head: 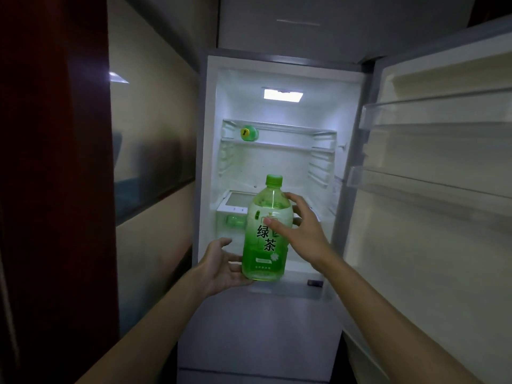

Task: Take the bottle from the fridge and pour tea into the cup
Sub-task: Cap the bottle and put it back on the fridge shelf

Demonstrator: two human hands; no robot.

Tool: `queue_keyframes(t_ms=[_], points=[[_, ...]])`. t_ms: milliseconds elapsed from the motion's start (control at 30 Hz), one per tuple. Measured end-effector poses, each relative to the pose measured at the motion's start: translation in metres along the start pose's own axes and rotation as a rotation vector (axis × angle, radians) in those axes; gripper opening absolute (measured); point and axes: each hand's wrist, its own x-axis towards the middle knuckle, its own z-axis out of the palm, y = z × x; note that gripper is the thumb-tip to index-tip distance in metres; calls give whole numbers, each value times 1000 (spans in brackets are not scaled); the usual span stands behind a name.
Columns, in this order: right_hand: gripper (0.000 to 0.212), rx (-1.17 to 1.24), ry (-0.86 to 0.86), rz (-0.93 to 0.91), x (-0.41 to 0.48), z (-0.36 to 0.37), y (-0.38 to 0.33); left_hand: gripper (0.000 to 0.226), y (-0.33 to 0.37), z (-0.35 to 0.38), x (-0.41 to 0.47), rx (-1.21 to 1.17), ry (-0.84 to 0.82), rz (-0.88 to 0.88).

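A large green tea bottle (264, 245) with a green cap stands upright in the air in front of the open fridge (210, 120). My left hand (221, 266) cups its base from the left and below. My right hand (302, 231) wraps the bottle's upper body from the right, thumb across the label. The bottle is mostly full of pale green liquid. No cup is in view.
The fridge door (432, 189) is swung open to the right, with door shelves. A small green and yellow object (248, 133) sits on the upper shelf. Another green bottle (235, 220) lies in the lower drawer. A dark red panel (55, 162) flanks the left.
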Motion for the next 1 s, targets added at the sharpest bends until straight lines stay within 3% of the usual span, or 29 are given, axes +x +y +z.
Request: queue_keyframes(t_ms=[467,1000], points=[[62,22,75,40,153,28,93,56,84,-34,163,-24,-15,-35],[68,109,121,58,307,21,180,48,164,-36,292,48,139,163]])
